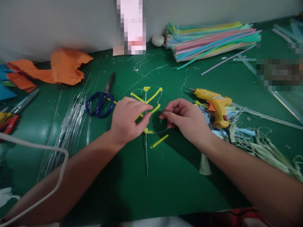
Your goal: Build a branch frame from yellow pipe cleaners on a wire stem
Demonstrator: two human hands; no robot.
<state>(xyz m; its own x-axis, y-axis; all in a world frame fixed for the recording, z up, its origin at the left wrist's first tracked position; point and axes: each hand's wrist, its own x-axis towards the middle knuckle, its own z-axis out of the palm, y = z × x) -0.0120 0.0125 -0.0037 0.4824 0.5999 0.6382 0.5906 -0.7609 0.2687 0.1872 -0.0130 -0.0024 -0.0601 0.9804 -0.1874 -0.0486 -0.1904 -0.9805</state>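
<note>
A small frame of thin wire and yellow pipe cleaners (152, 94) lies in the middle of the green table (165, 176). My left hand (129, 119) is closed, pinching one yellow pipe cleaner of that frame between thumb and fingers. My right hand (184, 116) is closed in a pinch on the thin wire loop just right of the frame. A loose yellow pipe cleaner piece (159, 141) lies below the two hands. A straight wire stem (146, 154) runs down from the frame toward me.
Blue-handled scissors (100, 101) lie left of my hands, a yellow glue gun (214, 104) right. Silver wires (68, 129) spread at left, pale tassels (258, 145) at right. A pile of coloured pipe cleaners (210, 39) sits at the back; orange paper (63, 66) at back left.
</note>
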